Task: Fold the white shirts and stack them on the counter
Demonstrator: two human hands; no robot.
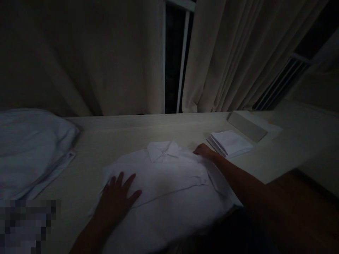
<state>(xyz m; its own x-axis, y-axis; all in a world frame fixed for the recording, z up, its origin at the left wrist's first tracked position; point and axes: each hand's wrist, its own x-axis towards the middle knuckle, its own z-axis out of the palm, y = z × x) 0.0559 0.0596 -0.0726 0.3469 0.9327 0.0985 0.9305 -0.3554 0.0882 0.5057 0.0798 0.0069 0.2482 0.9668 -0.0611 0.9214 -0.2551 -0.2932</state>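
A white collared shirt (164, 180) lies spread on the pale tabletop, its collar pointing away from me and its lower part reaching toward my body. My left hand (118, 194) rests on the shirt's left side, fingers spread and palm down. At the shirt's right shoulder, my right hand (205, 151) has its fingers curled down at the fabric's edge. Its fingertips are partly hidden, and a pinched bit of cloth there is hard to see in the dim light. A crease runs across the shirt's middle.
A small stack of folded white cloth (230, 143) lies right of the shirt, with a pale box-like object (247, 125) behind it. A large heap of white fabric (31, 148) sits at the left. Beige curtains (127, 60) hang behind the table (127, 132).
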